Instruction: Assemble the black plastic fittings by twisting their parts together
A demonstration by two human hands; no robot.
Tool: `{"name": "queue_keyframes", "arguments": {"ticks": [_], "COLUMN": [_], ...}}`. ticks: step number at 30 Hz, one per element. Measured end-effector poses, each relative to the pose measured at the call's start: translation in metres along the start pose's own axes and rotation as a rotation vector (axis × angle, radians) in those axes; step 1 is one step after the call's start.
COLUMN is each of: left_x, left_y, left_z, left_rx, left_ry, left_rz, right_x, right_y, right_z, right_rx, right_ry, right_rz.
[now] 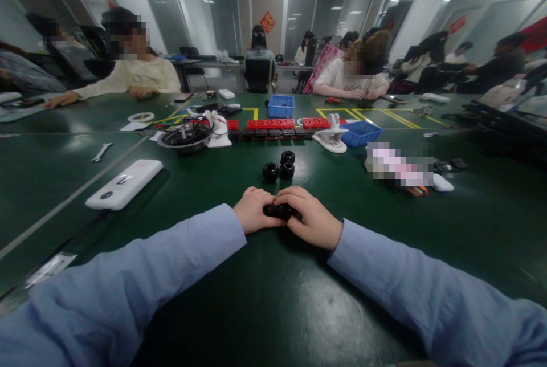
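My left hand [255,211] and my right hand [311,216] meet just above the green table, with fingers closed around a small black part [280,211]. A hint of red shows on this part near the left thumb. Fingers cover much of it, so its exact kind cannot be told. Just beyond my hands stand three black ridged round pieces, like small toy tyres: one on the left [270,172], one at the back [288,157] and one at the front right [288,170].
A white power bank [126,184] and a wrench [101,152] lie to the left. Farther back are a metal bowl [183,142] of cables, red power strips [270,123], a white clip stand [331,138] and blue bins [281,106]. Other people sit across the table.
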State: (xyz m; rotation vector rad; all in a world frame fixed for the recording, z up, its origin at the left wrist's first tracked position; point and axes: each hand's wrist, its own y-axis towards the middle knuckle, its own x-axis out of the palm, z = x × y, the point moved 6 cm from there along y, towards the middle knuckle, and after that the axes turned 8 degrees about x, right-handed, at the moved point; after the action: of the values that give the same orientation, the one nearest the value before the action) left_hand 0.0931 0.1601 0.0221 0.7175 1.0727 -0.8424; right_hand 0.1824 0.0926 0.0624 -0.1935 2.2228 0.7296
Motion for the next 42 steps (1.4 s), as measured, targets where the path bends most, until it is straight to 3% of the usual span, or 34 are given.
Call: {"name": "queue_keyframes", "arguments": {"ticks": [8,20,29,36,42], "left_x": [0.002,0.003,0.005,0.002,0.002], "left_y": [0.001,0.001,0.002,0.001,0.001], "left_z": [-0.002,-0.003,-0.004,-0.003,-0.002], "left_rx": [0.011,0.002,0.025,0.007,0.013], "left_ry": [0.033,0.028,0.003,-0.025,-0.005], "left_rz": [0.018,0.008,0.02,0.019,0.027], "right_x": [0.004,0.006,-0.011,-0.018,-0.007], "right_y": [0.0,-0.003,-0.007,0.0,0.004], "right_z": [0.008,0.008,-0.004,-0.003,0.003], "right_rx": [-0.086,-0.128,-0.15,0.132,0.273], "right_ry": [0.1,-0.104,-0.108,-0.197,-0.342], "right_rz": [0.009,0.028,0.152,0.218,0.096]}}
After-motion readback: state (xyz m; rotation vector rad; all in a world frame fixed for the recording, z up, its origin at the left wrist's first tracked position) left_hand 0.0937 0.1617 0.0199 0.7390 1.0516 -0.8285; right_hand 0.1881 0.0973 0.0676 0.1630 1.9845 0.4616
